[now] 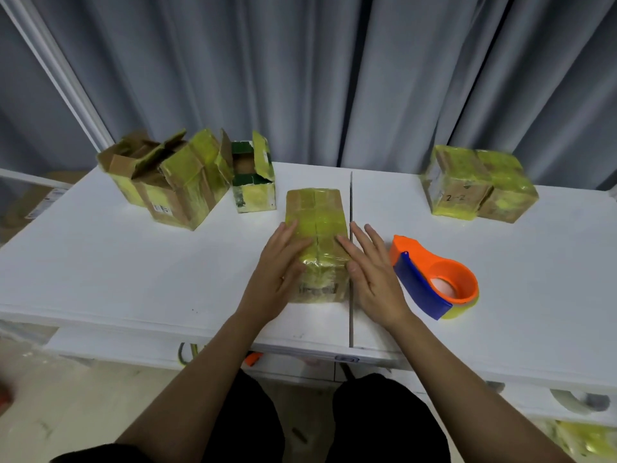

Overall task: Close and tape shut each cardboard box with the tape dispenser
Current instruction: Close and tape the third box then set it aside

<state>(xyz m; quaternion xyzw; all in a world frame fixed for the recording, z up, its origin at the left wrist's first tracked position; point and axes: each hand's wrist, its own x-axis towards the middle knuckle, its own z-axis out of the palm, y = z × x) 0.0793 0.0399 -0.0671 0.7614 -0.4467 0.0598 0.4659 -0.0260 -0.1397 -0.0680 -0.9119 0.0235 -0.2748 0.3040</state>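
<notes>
Cardboard box [462,182] marked "2-2", hands [278,265] flat on centre box [315,212]

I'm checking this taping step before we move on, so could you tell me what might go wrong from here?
1. The box under both hands sits right beside the gap between the tabletops; it could catch there if slid right.
2. The right hand and left hand only press with flat fingers, so the flaps may spring up once one hand lifts.
3. The tape dispenser lies beside the right hand, so a careless reach could knock it away.
</notes>
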